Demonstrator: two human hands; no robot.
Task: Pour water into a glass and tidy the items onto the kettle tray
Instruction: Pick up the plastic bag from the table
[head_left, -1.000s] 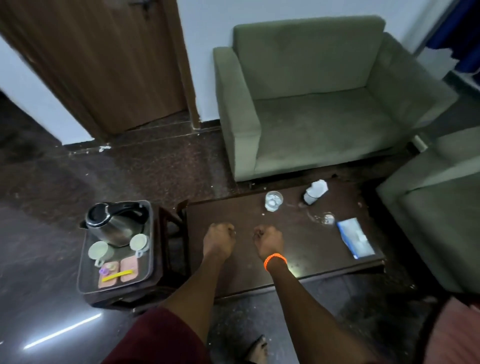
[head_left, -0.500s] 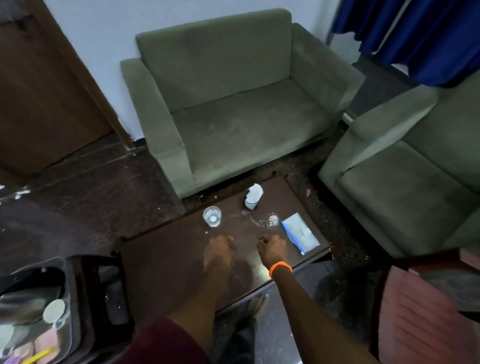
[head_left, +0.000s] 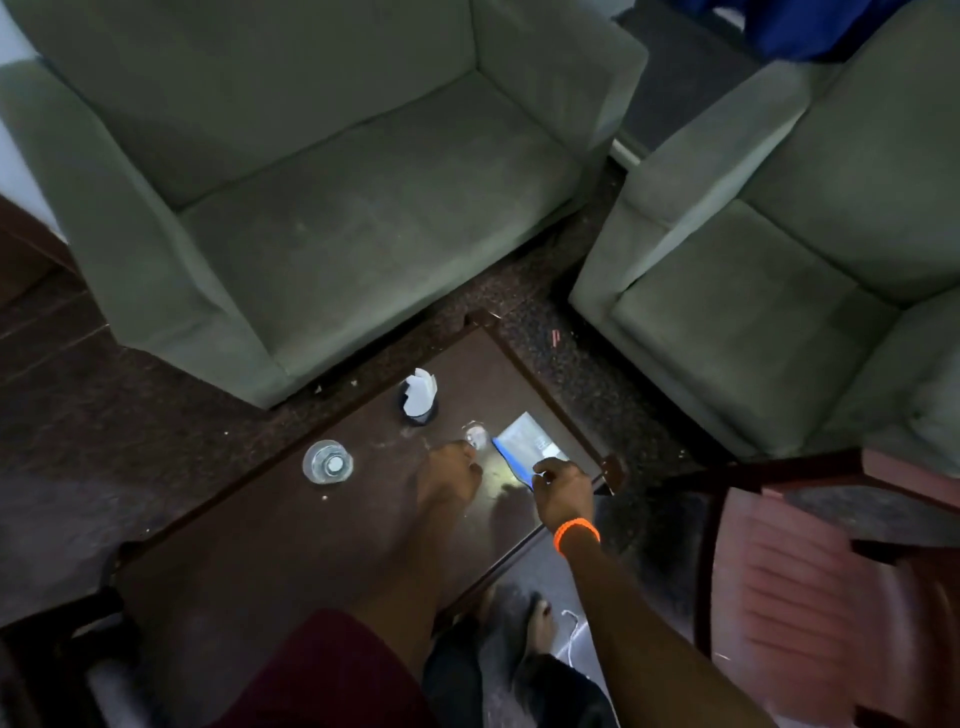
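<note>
On the dark wooden coffee table (head_left: 249, 551) a clear glass (head_left: 327, 461) with water in it stands left of my hands. A smaller clear glass (head_left: 475, 434) stands further right, and my left hand (head_left: 451, 470) reaches out with its fingertips right at this glass, gripping nothing. Beside that glass lies a blue-and-white packet (head_left: 522, 446). My right hand (head_left: 563, 486), with an orange wristband, has its curled fingers pinching the packet's near end. A dark holder with white paper (head_left: 420, 397) stands at the table's far edge. The kettle tray is out of view.
A green sofa (head_left: 311, 218) stands beyond the table and a green armchair (head_left: 769, 270) to the right. A reddish wooden chair (head_left: 810, 582) is close on the right. My feet show on the dark floor under the table's near edge.
The view swung right, and the kettle tray left the frame. Both fists left the table's middle: the left reached to the small glass, the right to the packet.
</note>
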